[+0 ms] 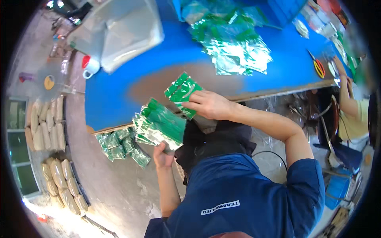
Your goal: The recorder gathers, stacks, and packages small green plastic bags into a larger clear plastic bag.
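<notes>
Okay, my left hand point(163, 155) grips a stack of packets point(158, 126) at the blue table point(119, 91) edge; right hand point(208, 104) pinches one green packet point(181, 92) above the stack. Light, slippery foil, probably best held by the edges.

Blue short-sleeved shirt, small white print on chest; bare forearms; black cloth at lap

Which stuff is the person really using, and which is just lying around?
In use:
left hand holding a stack of green packets
right hand holding one green packet

Lying about:
scissors
pile of packets on the blue table
white cup
bundles on the floor
</notes>
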`<state>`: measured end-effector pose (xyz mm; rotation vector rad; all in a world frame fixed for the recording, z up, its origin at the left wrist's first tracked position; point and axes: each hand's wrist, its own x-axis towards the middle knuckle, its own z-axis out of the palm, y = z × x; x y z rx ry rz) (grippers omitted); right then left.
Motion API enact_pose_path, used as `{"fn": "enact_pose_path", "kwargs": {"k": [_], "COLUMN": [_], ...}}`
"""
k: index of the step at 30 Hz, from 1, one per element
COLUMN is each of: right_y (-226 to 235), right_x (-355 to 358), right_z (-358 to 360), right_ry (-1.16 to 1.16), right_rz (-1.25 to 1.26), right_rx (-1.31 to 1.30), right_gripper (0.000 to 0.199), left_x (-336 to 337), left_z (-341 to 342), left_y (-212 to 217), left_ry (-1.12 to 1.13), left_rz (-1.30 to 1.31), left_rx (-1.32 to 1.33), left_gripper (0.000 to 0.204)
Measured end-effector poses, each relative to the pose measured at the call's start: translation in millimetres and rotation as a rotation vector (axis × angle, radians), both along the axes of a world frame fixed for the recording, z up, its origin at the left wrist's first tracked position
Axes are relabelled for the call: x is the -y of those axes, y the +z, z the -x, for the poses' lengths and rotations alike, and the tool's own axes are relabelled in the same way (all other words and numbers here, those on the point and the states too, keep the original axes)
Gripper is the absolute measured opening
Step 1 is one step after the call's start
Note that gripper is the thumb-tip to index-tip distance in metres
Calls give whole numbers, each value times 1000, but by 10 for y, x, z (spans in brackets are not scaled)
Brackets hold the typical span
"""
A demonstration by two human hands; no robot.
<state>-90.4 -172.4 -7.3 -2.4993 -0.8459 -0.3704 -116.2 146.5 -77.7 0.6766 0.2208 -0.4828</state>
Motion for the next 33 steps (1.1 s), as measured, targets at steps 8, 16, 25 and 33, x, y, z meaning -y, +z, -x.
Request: {"fn": "enact_pose_path", "kwargs": {"k": [8, 16, 25, 33], "right_y": [233, 88, 348, -187], "right_x": [-128, 58, 92, 1748], "right_z": [439, 830, 643, 474], "right_ry": [-465, -500, -426, -1061], "right_rz": [-1956, -1089, -587, 29], "right_rx": [-566, -704, -707, 98], "right_gripper": [22, 37, 42, 61], "left_x": [686, 933, 1003, 773], "left_z": [-147, -58, 88, 62], "left_y": [-87, 160, 376, 223], "left_ry": [-283, -268, -454, -316], "left_rz": [347, 74, -170, 98], "left_rx": [5, -14, -28, -43], "left_gripper": [68, 69, 67, 74]}}
